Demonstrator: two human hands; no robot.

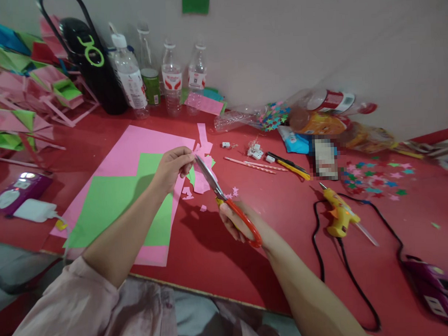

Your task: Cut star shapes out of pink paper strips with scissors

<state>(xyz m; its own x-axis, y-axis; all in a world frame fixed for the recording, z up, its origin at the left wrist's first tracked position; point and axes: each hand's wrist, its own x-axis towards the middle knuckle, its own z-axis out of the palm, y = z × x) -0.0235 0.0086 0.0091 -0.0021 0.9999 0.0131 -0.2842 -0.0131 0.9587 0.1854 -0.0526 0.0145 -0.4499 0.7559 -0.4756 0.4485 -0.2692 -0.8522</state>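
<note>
My left hand is closed in a pinch on a small piece of pink paper. The tips of the scissors meet that piece at my fingertips. Orange-red handles of the scissors are wrapped by my right hand. Below the blades lie pink paper scraps and a few tiny pink stars. Under my left forearm, a green paper sheet rests on larger pink sheets. Whether the blades are fully closed is hard to make out.
A yellow glue gun with a black cord lies right, near scattered paper stars. Utility knives lie behind my right hand. Plastic bottles and a black flask line the wall. Folded paper models crowd the left.
</note>
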